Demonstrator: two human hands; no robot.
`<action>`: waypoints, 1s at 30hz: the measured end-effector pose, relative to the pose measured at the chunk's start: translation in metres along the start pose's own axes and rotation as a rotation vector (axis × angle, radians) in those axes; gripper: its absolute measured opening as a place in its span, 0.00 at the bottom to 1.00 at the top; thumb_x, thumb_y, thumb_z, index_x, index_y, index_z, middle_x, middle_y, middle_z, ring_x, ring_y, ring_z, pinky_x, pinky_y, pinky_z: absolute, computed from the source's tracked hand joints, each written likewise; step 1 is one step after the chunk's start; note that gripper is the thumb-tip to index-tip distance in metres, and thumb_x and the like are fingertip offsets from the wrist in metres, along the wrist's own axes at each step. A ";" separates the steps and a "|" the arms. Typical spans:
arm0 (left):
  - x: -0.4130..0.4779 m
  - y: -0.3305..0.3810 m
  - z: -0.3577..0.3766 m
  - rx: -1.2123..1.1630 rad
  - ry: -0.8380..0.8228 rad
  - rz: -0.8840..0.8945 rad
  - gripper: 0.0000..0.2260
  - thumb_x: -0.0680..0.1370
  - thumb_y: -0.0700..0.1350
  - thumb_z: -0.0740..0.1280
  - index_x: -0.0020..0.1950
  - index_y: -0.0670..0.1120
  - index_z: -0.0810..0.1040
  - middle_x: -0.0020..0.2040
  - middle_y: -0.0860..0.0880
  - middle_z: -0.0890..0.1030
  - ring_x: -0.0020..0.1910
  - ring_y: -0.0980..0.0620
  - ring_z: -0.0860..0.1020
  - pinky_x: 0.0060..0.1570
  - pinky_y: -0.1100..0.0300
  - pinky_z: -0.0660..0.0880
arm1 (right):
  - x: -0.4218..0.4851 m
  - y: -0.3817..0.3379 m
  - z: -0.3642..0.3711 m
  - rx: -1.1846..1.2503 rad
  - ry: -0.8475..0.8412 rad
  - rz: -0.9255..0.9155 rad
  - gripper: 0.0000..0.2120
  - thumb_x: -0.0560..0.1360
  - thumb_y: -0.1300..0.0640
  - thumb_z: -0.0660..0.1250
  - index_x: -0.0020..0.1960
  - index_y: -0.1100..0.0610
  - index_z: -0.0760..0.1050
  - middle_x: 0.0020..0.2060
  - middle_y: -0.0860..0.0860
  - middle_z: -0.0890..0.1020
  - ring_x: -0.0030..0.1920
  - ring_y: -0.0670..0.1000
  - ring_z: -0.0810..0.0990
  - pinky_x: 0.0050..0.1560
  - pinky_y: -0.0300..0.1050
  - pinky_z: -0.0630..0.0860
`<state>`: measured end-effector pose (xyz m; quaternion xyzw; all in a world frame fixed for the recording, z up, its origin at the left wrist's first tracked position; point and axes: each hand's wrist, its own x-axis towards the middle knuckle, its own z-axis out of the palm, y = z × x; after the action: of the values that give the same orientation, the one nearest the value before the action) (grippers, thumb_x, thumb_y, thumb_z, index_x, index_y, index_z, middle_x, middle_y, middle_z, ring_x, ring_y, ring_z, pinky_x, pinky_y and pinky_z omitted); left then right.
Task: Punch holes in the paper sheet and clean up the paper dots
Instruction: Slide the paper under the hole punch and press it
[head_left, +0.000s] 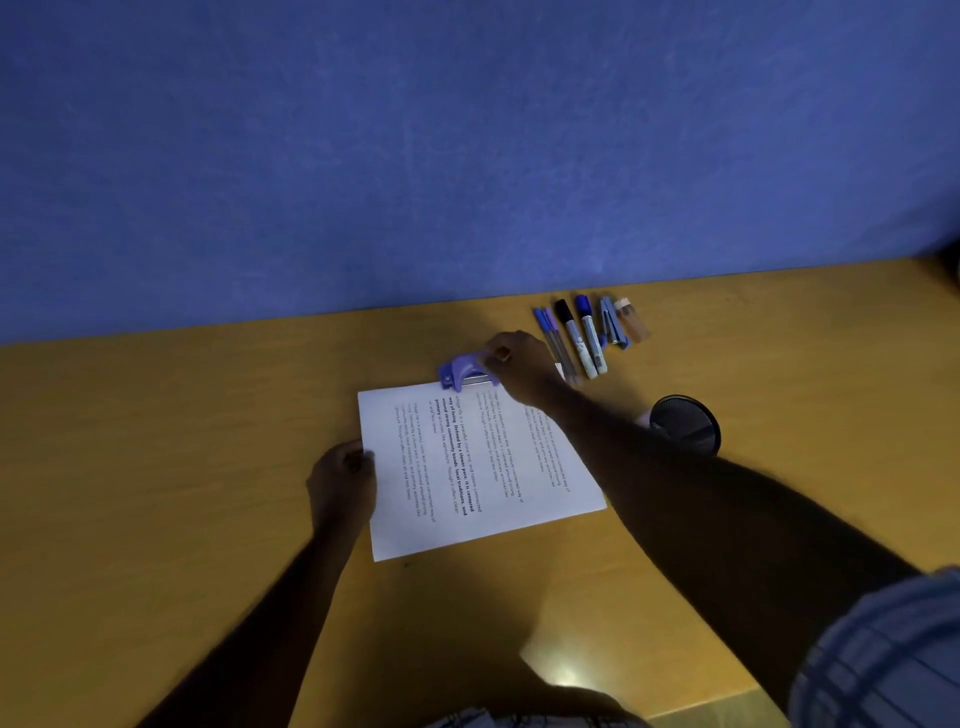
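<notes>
A white printed paper sheet (467, 467) lies on the wooden desk (182, 467), turned sideways to me. A purple hole punch (464, 370) sits at the sheet's far edge, with that edge tucked under it. My right hand (519, 366) reaches over the sheet and grips the punch's right end. At the sheet's left edge, my left hand (343, 480) pinches the paper between its fingers. No paper dots show on the desk.
Behind the punch to the right lie several pens and markers (576, 338), a stapler (612, 325) and a small bottle (632, 319). A black mesh cup (684, 423) stands right of the sheet. A blue wall (467, 156) rises behind the desk.
</notes>
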<state>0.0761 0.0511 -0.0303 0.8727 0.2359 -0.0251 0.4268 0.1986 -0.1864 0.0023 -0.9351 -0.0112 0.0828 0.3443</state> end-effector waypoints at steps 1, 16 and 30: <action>0.000 0.000 0.000 -0.003 0.002 -0.011 0.11 0.78 0.43 0.65 0.58 0.42 0.80 0.54 0.43 0.83 0.51 0.44 0.80 0.49 0.55 0.74 | 0.009 -0.003 -0.003 -0.011 -0.025 0.017 0.07 0.75 0.59 0.67 0.50 0.60 0.82 0.48 0.55 0.83 0.50 0.54 0.79 0.46 0.41 0.69; 0.004 -0.002 0.000 -0.034 -0.041 -0.034 0.12 0.79 0.44 0.65 0.61 0.43 0.79 0.56 0.44 0.82 0.49 0.50 0.78 0.48 0.56 0.74 | 0.052 0.003 -0.011 -0.106 -0.269 0.130 0.15 0.72 0.54 0.74 0.52 0.64 0.82 0.47 0.57 0.84 0.48 0.54 0.81 0.45 0.42 0.72; 0.001 -0.003 0.002 -0.071 -0.024 -0.046 0.11 0.79 0.44 0.66 0.59 0.44 0.79 0.55 0.46 0.83 0.46 0.54 0.77 0.40 0.62 0.70 | 0.064 0.009 -0.010 -0.240 -0.381 0.275 0.30 0.69 0.36 0.71 0.50 0.65 0.77 0.38 0.56 0.79 0.43 0.54 0.79 0.41 0.45 0.72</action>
<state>0.0765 0.0517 -0.0336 0.8509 0.2518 -0.0369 0.4596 0.2628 -0.1944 -0.0051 -0.9296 0.0414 0.3016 0.2080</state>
